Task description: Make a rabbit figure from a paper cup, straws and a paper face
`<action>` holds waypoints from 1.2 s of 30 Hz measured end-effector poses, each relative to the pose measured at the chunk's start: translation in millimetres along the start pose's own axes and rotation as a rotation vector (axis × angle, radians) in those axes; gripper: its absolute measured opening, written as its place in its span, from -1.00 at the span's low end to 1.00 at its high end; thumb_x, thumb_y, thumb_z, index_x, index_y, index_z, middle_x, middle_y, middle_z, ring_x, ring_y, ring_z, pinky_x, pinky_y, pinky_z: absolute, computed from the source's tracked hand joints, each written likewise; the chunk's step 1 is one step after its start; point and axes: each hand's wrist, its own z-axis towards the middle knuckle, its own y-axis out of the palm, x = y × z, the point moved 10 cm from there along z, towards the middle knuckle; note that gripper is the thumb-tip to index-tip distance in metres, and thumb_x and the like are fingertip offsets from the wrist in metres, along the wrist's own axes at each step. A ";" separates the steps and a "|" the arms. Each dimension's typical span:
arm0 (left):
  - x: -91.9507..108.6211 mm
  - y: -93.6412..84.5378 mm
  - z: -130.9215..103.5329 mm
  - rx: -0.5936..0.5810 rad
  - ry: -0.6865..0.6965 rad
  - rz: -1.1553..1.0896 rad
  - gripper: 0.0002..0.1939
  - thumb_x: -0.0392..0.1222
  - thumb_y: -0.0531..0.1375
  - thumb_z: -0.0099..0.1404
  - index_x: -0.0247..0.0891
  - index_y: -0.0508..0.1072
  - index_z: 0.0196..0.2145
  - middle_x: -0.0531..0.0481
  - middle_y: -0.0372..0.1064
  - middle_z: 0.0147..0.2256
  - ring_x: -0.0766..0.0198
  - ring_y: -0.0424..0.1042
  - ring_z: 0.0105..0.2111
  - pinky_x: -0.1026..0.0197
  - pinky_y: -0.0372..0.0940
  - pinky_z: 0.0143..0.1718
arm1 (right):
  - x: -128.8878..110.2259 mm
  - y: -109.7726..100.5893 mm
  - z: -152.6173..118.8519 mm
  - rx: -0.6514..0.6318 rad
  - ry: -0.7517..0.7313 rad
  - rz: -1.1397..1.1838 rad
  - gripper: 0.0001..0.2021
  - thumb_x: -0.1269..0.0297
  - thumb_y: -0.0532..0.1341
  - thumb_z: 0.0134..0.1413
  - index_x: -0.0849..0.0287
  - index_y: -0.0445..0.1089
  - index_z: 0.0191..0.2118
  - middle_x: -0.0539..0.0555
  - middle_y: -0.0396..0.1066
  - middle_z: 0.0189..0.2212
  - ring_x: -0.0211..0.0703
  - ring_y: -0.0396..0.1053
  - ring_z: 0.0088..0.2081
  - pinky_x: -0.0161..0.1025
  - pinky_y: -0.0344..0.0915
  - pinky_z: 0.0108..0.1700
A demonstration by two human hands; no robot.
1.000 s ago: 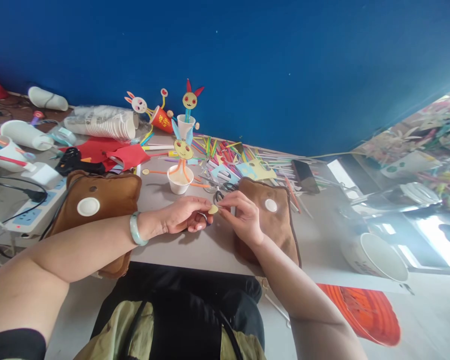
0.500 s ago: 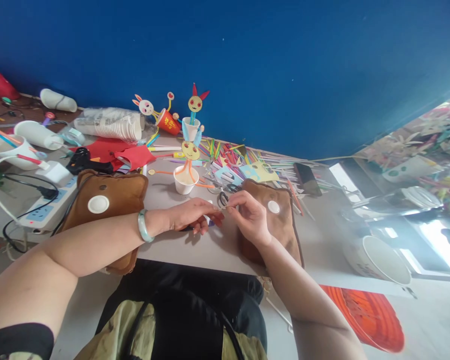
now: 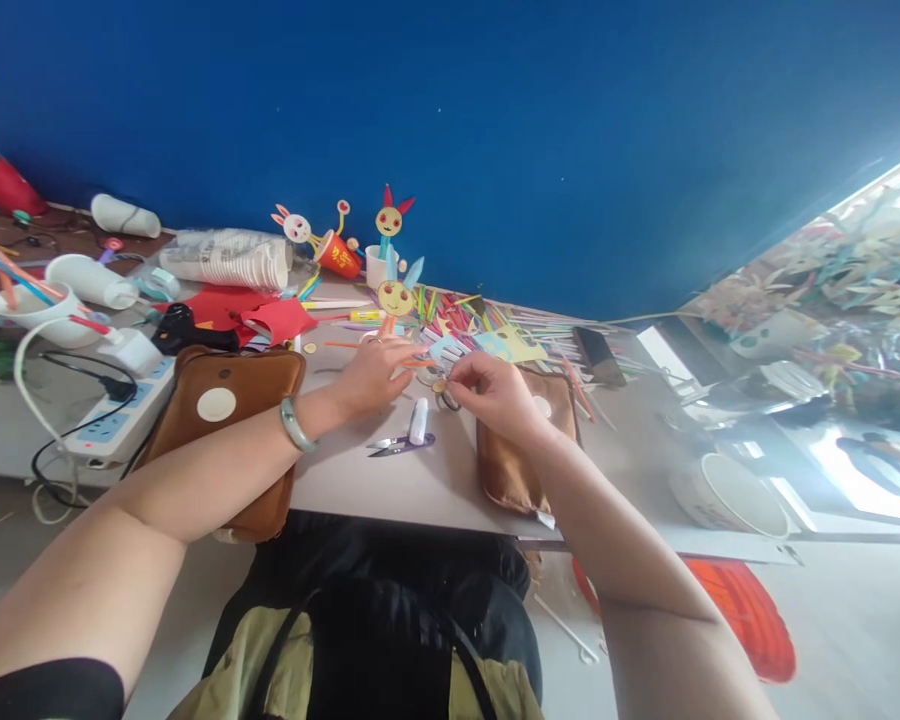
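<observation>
My left hand (image 3: 375,376) reaches over the white cup of the figure with a yellow smiling face (image 3: 397,297) and blue ears, its fingers curved around the cup and mostly hiding it. Between thumb and finger, my right hand (image 3: 491,392) pinches a small round yellowish disc (image 3: 439,385), near the cup's orange straw arm. Below the hands lie small thread snips (image 3: 396,443) with a purple handle and a white glue tube (image 3: 418,421). Black-handled scissors are partly hidden by my right hand.
Brown cushioned pouches (image 3: 217,385) lie on both sides. At left are a power strip (image 3: 127,410), glue gun (image 3: 187,332) and stacked cups (image 3: 229,262). Coloured straws, paper scraps and a phone (image 3: 598,357) lie behind; a white bucket (image 3: 746,495) stands at right.
My left hand has moved up and away from my right hand to the figure's cup, uncovering the snips and glue tube. My right hand has risen slightly; the view has shifted.
</observation>
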 end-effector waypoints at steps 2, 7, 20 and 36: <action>1.4 5.2 -1.0 -0.021 0.009 0.052 -0.65 -0.30 0.12 0.34 -0.22 0.52 0.05 -0.13 0.52 0.03 0.06 0.43 0.06 -0.05 0.23 0.15 | -0.6 0.4 8.2 -0.003 -0.015 -0.020 -0.95 0.38 0.24 -0.03 0.14 0.38 -0.46 -0.02 0.40 -0.48 -0.25 0.32 -0.44 -0.25 0.27 -0.33; 7.8 12.0 -2.7 -0.055 0.053 0.203 -0.64 -0.31 0.07 0.39 -0.22 0.49 0.08 -0.13 0.53 -0.02 0.06 0.42 0.01 -0.06 0.22 0.13 | -0.2 2.0 23.1 -0.009 -0.081 -0.051 -0.94 0.37 0.25 -0.08 0.13 0.36 -0.50 0.02 0.43 -0.41 -0.19 0.37 -0.33 -0.23 0.31 -0.28; 11.2 20.8 -3.5 -0.018 0.068 0.340 -0.74 -0.27 0.13 0.37 -0.23 0.52 -0.03 -0.15 0.55 -0.20 -0.02 0.41 -0.08 -0.09 0.14 0.09 | 16.2 10.3 41.9 -0.140 0.028 -0.043 -0.90 0.38 0.27 -0.11 0.16 0.37 -0.56 0.04 0.54 -0.45 -0.20 0.44 -0.39 -0.25 0.36 -0.27; 12.7 20.2 -1.4 -0.013 0.015 0.330 -0.71 -0.10 0.08 0.45 -0.26 0.57 -0.14 -0.19 0.58 -0.22 -0.03 0.42 -0.12 -0.08 0.09 0.05 | 19.5 11.4 37.4 -0.107 0.009 -0.063 -0.93 0.43 0.22 -0.13 0.15 0.41 -0.53 -0.03 0.48 -0.54 -0.24 0.38 -0.48 -0.29 0.28 -0.37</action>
